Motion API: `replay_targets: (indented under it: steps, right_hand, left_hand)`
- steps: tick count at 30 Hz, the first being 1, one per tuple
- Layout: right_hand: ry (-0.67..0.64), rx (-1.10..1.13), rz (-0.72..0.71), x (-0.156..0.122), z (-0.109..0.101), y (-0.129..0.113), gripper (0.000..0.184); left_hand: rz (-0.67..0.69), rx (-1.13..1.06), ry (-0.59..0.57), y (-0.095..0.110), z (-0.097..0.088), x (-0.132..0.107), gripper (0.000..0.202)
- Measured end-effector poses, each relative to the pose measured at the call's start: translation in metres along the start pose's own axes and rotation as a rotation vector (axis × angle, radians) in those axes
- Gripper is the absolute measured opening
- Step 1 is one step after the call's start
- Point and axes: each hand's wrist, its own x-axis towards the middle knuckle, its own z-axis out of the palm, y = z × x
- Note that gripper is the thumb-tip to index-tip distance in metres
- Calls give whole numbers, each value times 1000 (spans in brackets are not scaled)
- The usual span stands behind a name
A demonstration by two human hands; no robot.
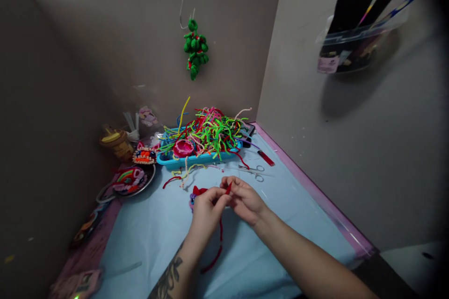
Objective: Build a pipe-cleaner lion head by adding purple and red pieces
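Observation:
My left hand [209, 206] is closed in a pinch on a red pipe-cleaner piece with a pointed red tip [229, 188]. My right hand [247, 200] meets it from the right, fingers curled and pressed at the same tip. Partly hidden behind my left hand is a small red and purple pipe-cleaner craft [192, 198]; whether it joins the pinched piece I cannot tell. Below the hands a long dark-red pipe cleaner [220, 240] trails down over the light blue cloth [164, 243].
A blue tray [175, 164] heaped with colourful pipe cleaners [219, 128] stands at the back. Scissors [257, 172] and a red-handled tool [265, 158] lie right of it. Finished crafts sit in a metal bowl [153, 178] at left. Grey partitions [238, 46] enclose the table.

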Motion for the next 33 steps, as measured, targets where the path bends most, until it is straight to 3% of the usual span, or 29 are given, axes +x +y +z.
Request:
replay_targets:
  steps: [5,10,14,18,21,25,29,33]
  right_hand:
    - [27,137,21,0,-1,4,25]
    - [27,177,32,-2,4,5,24]
    - [48,127,31,-4,7,3,24]
    - [101,-224,-68,-4,4,-7,22]
    - [92,-523,-184,-4,0,-17,21]
    - [30,-782,-320,-7,0,-24,19]
    - [119,-1015,-498,-10,5,-22,15]
    - [57,-1130,-549,-14,7,-24,8]
  left_hand:
    - [11,-63,28,-3,4,0,13]
    - [89,15,89,-1,7,-2,17]
    - [20,-54,77,1,6,-2,17]
    - [-180,-302,-54,3,2,2,23]
    - [-250,-366,-70,5,0,2,26]
    - [-232,-301,-86,5,-1,2,26]
    - [-195,-229,-129,1,-5,4,26]
    - [-184,-180,-172,-2,-12,5,25]
